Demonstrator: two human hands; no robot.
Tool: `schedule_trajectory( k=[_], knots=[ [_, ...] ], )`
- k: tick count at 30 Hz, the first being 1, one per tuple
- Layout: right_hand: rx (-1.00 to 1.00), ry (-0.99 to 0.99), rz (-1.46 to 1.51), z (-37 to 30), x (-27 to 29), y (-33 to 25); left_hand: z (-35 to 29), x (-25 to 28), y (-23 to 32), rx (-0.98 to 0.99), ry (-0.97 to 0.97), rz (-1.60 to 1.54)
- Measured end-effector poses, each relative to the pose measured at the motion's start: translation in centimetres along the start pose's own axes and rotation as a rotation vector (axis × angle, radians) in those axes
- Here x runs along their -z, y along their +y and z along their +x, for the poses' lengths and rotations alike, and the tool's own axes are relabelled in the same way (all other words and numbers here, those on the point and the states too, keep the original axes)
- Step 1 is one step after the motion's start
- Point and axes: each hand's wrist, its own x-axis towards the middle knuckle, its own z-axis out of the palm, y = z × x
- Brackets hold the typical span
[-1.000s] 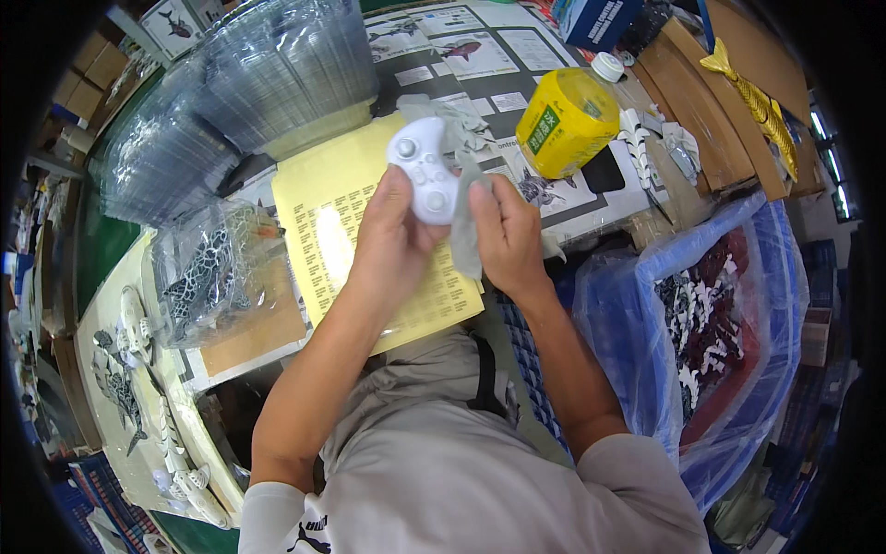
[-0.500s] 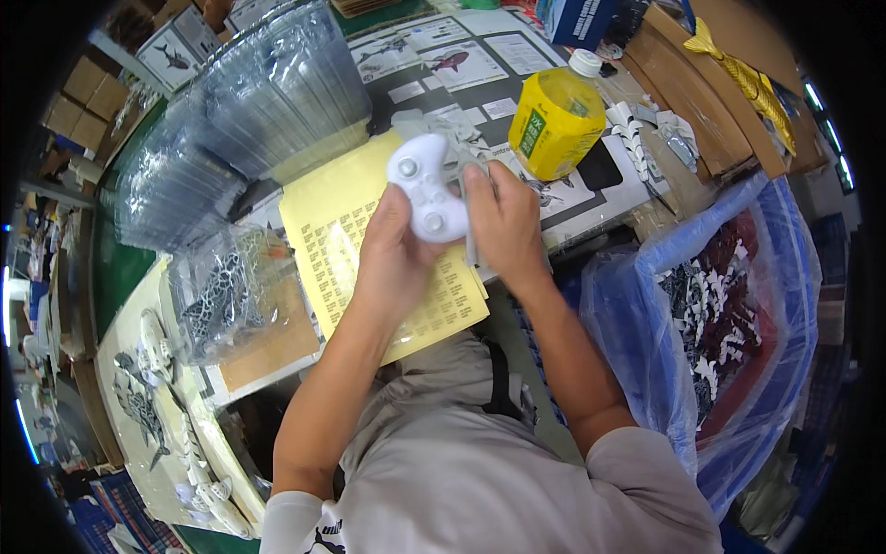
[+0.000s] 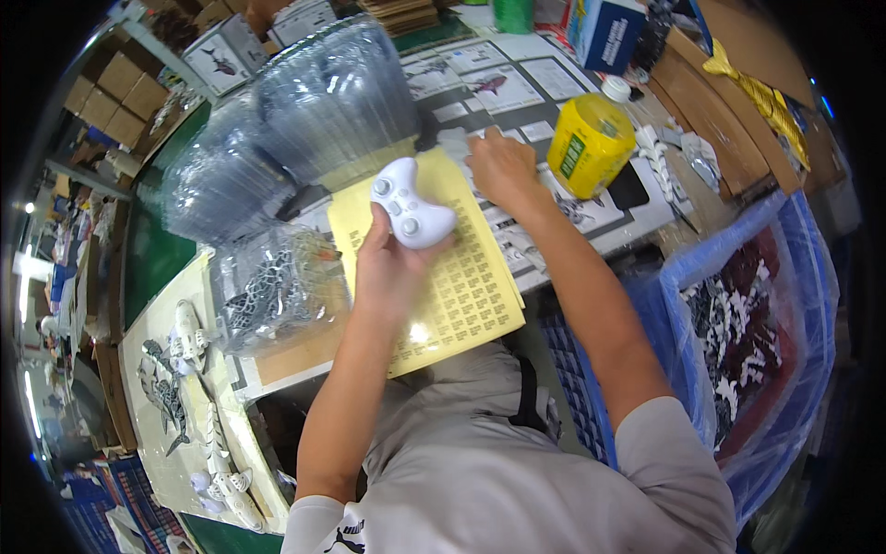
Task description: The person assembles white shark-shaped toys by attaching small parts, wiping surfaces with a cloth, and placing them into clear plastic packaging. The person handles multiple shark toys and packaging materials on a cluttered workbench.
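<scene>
A white game controller (image 3: pixel 413 205) with two round thumbsticks rests in my left hand (image 3: pixel 388 272), whose thumb presses its lower left side and whose other fingers go under it. The controller is above a yellow sheet of printed labels (image 3: pixel 461 295). My right hand (image 3: pixel 503 171) is off to the right of the controller, at the sheet's far right edge, fingers curled downward. Beside its fingertips lies a crumpled pale grey piece (image 3: pixel 452 140), perhaps cloth or plastic. What those fingers hold, if anything, is hidden. A yellow bottle (image 3: pixel 591 143) stands just right of that hand.
Stacked clear plastic trays (image 3: pixel 337 102) rise at the far left. A clear bag with patterned parts (image 3: pixel 268 286) lies left of the sheet. White and dark toy parts (image 3: pixel 189 337) sit further left. On the right stands a bin lined with blue plastic (image 3: pixel 674 323), holding scraps.
My right hand has left the controller and moved away to the far side, and the grey strip by it no longer shows there. My left hand still holds the controller. The view has shifted.
</scene>
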Motion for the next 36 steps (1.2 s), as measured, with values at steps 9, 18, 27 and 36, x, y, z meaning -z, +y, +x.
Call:
schedule_trajectory(
  k=[9,18,27,36],
  knots=[
    [0.027,0.300,0.619,-8.5,0.1,-6.5,-0.3,-1.6,-0.8,-0.196,0.052,0.282],
    [-0.071,0.189,1.055,-5.7,1.7,-5.0,-2.8,-1.1,0.0,-0.017,-0.012,0.096],
    [0.090,0.083,0.915,-3.1,0.1,-3.3,-4.5,-1.9,2.3,0.086,-0.012,0.320],
    [0.062,0.136,0.952,-8.3,4.8,-3.4,-7.5,-2.6,4.5,-0.389,-0.012,1.293]
  ],
)
